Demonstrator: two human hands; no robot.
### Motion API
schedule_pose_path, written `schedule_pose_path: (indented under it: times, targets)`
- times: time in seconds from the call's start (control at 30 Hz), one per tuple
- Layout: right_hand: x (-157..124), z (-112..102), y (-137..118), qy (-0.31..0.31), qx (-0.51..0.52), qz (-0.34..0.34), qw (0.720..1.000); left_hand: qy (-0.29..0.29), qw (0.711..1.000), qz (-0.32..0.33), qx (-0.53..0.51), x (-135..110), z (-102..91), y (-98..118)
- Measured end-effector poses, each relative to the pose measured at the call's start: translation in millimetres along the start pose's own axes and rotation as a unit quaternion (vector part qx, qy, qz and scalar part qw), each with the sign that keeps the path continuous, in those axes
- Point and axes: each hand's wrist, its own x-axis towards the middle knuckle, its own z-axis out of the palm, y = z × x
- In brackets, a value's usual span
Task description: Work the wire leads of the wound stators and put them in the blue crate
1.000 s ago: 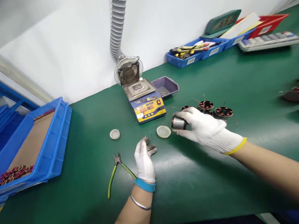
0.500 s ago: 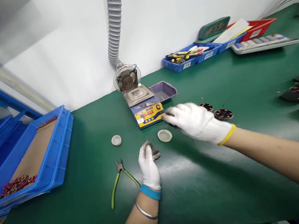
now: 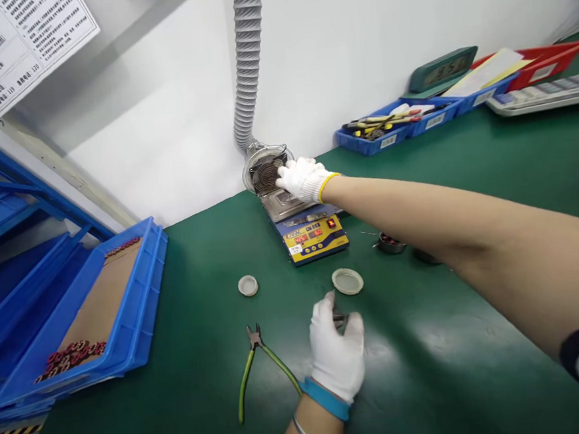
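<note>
My right hand [image 3: 302, 178], in a white glove with a yellow cuff, reaches over the solder pot [image 3: 316, 238] beside the round black fan guard [image 3: 267, 174]. Its fingers are curled together; anything in them is hidden. My left hand [image 3: 337, 347], gloved with darkened fingertips, is held low over the table with its fingers bent inward. What it may pinch cannot be made out. Just beyond it lies a shallow pale dish [image 3: 347, 281]; a smaller pale dish [image 3: 247, 286] is farther left. Green-handled cutting pliers [image 3: 255, 340] lie spread beside my left wrist.
A blue tray [image 3: 146, 308] of small coils stands left. Behind my right forearm are dark round parts with wires [image 3: 390, 242]. Blue bins of tools [image 3: 371, 142], a digital clock [image 3: 443, 71] and a red bin [image 3: 553, 62] line the wall. A grey duct [image 3: 247, 66] hangs above the pot.
My right hand has moved from the pot's right front to its back by the fan guard. My left hand has turned and its fingers are more curled. The whole view has shifted.
</note>
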Motion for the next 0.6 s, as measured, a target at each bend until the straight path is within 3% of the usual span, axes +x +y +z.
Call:
schedule_pose_path:
  times: [0.13, 0.23, 0.37, 0.5, 0.6]
  targets:
    - [-1, -13, 17, -0.007, 0.021, 0.021, 1.000, -0.005, 1.000, 0.015, 0.018, -1, 1.6, -1]
    - [4, -20, 28, -0.018, 0.053, 0.081, 0.995, -0.010, 1.000, 0.019, 0.017, -2, 2.1, 0]
    - [8, -9, 28, -0.031, 0.127, 0.140, 0.981, -0.004, 1.000, 0.018, -0.006, -2, 1.5, 3]
    - [3, 8, 24, -0.022, 0.221, 0.157, 0.962, -0.006, 1.000, 0.018, 0.009, -2, 0.5, 6]
    - [-1, 7, 28, 0.002, 0.312, 0.165, 0.936, -0.013, 0.999, 0.025, 0.025, -2, -0.1, 6]
